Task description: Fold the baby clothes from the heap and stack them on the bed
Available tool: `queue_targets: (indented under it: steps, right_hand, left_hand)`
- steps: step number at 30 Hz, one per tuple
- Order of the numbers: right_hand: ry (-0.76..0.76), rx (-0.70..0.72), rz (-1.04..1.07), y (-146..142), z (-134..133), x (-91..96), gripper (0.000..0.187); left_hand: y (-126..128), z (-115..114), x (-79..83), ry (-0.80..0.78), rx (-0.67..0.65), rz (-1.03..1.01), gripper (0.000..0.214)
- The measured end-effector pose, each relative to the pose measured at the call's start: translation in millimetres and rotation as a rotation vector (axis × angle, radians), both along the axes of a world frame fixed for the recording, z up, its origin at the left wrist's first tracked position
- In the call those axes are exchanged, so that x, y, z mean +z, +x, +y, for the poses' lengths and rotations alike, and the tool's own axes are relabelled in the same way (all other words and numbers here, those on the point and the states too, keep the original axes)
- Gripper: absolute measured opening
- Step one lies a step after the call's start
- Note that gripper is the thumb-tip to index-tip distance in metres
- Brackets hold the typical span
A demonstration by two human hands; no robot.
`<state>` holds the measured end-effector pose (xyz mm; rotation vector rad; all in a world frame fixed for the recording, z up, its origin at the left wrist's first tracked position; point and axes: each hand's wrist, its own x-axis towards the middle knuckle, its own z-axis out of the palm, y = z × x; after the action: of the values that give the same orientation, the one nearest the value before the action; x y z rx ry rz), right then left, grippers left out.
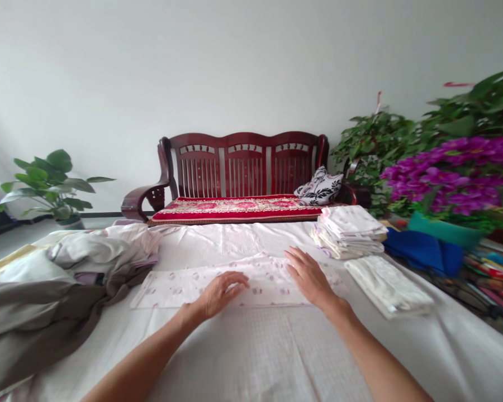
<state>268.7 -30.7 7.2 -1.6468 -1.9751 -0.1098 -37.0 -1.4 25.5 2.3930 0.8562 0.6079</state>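
A white cloth with a small pinkish print (257, 287) lies in a long, flat folded strip across the white-covered table (251, 346). Over the strip's middle is my left hand (223, 291), its fingers stretched toward the right and slightly bent. Toward the strip's right part, my right hand (307, 274) has its fingers extended and apart. Neither hand grips the cloth; whether the fingertips touch it is hard to tell.
At left lies a heap of rumpled clothes (96, 251), with a brown garment (37, 318) in front. A stack of folded cloths (350, 230) and a folded white piece (388, 285) sit at right. Beyond stand a wooden bench (243, 167) and purple flowers (452, 173).
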Motion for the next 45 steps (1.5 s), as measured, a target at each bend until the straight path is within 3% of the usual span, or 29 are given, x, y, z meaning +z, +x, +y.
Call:
queue_targets:
  steps: [5,9,16,22,29,35,40,45]
  right_hand:
    - [-0.115,-0.069,-0.350,-4.8,-1.0,-23.9,0.055]
    - [-0.147,-0.142,-0.417,13.4,-6.0,-27.4,0.056]
    - [-0.211,-0.294,-0.425,38.6,-8.2,-26.8,0.057]
    - [-0.165,-0.248,-0.411,43.0,-5.8,-32.7,0.056]
    - [-0.126,-0.249,-0.397,46.0,-4.2,-34.9,0.054]
    - [-0.120,-0.266,-0.369,43.6,-4.9,-33.4,0.054]
    - [-0.086,-0.268,-0.359,43.8,-4.4,-34.8,0.054]
    - [-0.058,-0.246,-0.351,44.4,-4.8,-34.7,0.051]
  left_hand:
    - [26.4,5.6,-18.2,0.233,-0.099,0.249,0.059]
    - [13.6,4.6,-28.6,0.327,-0.072,0.377,0.064]
    - [-56.9,8.0,-29.7,0.339,0.095,0.489,0.060]
    - [-125.6,9.1,-36.1,0.298,0.306,0.507,0.057]
    - [-182.9,22.6,-38.4,0.252,0.691,0.448,0.049]
    - [-185.2,23.4,-23.6,0.222,1.030,0.482,0.049]
    - [-183.9,22.9,-12.0,0.078,1.109,0.462,0.034]
    - [-182.4,24.2,-10.2,0.125,1.153,0.432,0.029]
